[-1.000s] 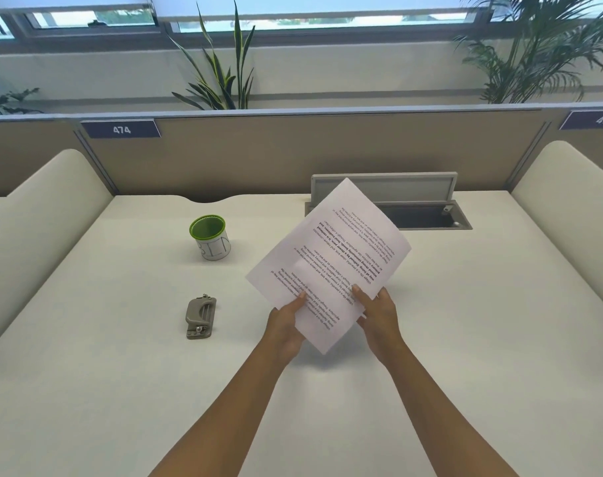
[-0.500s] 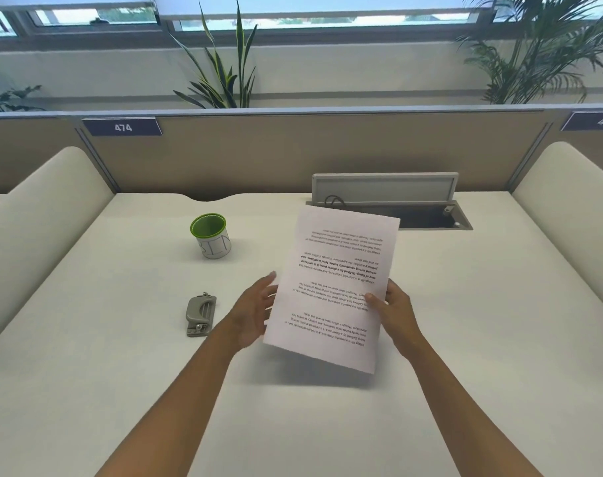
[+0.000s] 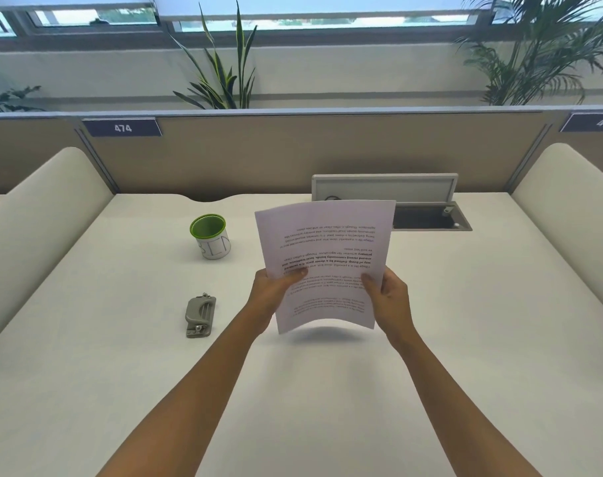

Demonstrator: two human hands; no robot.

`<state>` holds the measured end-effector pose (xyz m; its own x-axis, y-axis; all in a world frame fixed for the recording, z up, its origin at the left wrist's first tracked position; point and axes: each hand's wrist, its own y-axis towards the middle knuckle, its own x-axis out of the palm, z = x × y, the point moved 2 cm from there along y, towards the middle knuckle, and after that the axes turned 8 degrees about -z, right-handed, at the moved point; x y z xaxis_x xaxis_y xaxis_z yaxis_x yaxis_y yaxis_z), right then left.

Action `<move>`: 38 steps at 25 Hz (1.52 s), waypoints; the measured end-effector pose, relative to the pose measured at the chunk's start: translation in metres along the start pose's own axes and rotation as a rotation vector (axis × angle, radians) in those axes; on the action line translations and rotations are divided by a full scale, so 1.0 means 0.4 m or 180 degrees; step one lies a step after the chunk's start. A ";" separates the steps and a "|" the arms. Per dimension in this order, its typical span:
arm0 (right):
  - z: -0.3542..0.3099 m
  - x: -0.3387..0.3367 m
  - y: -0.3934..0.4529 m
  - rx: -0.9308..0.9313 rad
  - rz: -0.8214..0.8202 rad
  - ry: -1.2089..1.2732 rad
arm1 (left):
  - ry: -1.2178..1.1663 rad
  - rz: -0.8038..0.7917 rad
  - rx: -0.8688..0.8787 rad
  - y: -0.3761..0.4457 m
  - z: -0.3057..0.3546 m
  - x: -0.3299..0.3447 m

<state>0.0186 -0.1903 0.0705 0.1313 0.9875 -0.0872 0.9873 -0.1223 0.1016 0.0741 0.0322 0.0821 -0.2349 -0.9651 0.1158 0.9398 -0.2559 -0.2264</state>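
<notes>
Since the earlier frame, the left hand (image 3: 270, 292) has returned to the printed sheets (image 3: 324, 263); both it and the right hand (image 3: 389, 297) now pinch them above the desk (image 3: 121, 356). Risk: the unsupported lower edge sags, so loose pages may slip or crease.

An office: numbered partition labels (image 3: 122, 127) above the desk (image 3: 499, 339), a cable hatch (image 3: 427, 215) beside the partition, a hole punch (image 3: 200, 316).

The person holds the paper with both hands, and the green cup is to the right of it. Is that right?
No. The left hand and right hand do hold the paper, but the green cup stands to its left, the head view shows.
</notes>
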 end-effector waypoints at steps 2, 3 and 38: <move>-0.002 -0.001 -0.001 0.0045 0.0063 0.0145 | 0.0112 0.0019 0.0165 -0.002 0.009 0.001; 0.000 0.000 -0.003 0.0067 0.0083 0.0244 | 0.0142 -0.0002 0.0229 -0.005 0.010 0.000; 0.047 -0.001 0.009 0.0769 -0.0345 0.1229 | -0.2403 -0.0049 0.0178 -0.030 -0.013 0.028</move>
<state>0.0237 -0.1930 0.0524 0.0285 0.9550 0.2953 0.9921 0.0091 -0.1252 0.0590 0.0241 0.0813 -0.0334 -0.6561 0.7539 0.9537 -0.2464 -0.1722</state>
